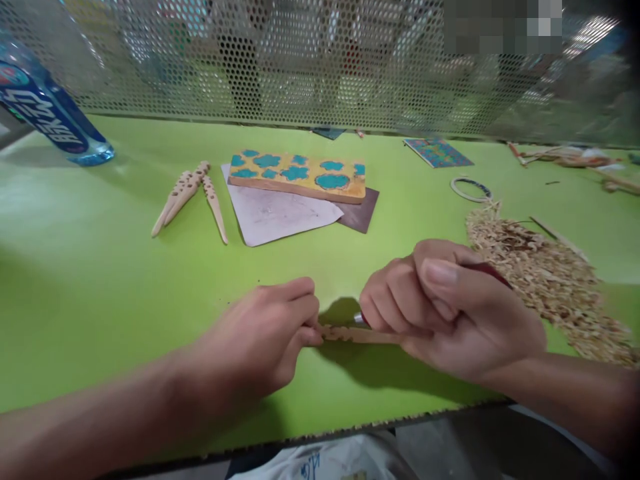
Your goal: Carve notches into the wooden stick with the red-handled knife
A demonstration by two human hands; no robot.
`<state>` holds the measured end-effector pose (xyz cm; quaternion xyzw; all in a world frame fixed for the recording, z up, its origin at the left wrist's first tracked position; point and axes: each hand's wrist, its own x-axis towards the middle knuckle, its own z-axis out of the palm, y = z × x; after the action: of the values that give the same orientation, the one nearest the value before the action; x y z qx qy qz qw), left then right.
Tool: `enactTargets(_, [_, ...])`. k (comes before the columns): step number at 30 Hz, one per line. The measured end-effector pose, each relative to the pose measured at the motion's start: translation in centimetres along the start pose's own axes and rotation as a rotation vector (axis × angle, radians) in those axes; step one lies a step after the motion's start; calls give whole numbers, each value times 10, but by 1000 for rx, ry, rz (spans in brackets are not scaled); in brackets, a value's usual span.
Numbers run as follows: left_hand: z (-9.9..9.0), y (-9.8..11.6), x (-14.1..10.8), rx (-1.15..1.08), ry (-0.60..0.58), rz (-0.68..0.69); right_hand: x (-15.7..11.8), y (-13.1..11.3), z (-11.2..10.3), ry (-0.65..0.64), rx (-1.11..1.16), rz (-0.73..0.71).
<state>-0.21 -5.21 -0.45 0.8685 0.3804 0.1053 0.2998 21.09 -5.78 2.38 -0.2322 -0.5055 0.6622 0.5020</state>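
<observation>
Between my hands, low over the green table, runs a thin carved wooden stick (357, 335) with notches along its left part. My left hand (280, 327) pinches the stick's left end between closed fingers. A carving knife with a dark red handle (490, 272) sits in my right hand (445, 300), whose fingers wrap round it. Just a short piece of its metal blade (358, 318) shows, close above the notched wood; most of the knife is hidden in the fist. The stick's right end disappears under my right hand.
Several carved wooden sticks (183, 197) lie at the left, near a blue bottle (55, 110). A painted yellow-and-teal block (295, 175) rests on white paper (280, 217) and a dark sheet (361, 212). Wood shavings (545, 280) are heaped right. Behind stands a perforated metal screen (300, 67).
</observation>
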Motion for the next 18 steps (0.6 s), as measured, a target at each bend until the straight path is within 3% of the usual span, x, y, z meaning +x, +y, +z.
enactTargets(5, [0,1,0,-6,-5,-37,-6,-4,11,62,-53,5])
enactTargets(9, [0,2,-1,-8,-12,-72,-9,-5,15,41,-56,48])
enactTargets(15, [1,0,-1,-13,13,-70,-12,2,21,161,-56,-58])
enactTargets(18, [0,2,-1,37,4,-38,-15,-2,25,177,-148,6])
